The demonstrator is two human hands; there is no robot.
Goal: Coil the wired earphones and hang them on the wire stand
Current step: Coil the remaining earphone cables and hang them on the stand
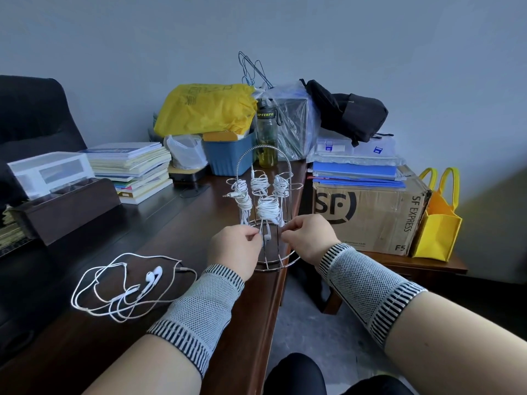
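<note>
Well, dark wooden desk [159, 223] stands cluttered against grey wall [370, 38].

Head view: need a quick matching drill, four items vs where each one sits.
Items:
1. loose earphones
2. coiled earphones
3. yellow tote bag
4. blue folders

Places:
A. on top of the SF cardboard box
B. hanging on the wire stand
C. spread on the desk, left of the hands
D. right of the cardboard box

Pairs: 1-C, 2-B, 3-D, 4-A
</note>
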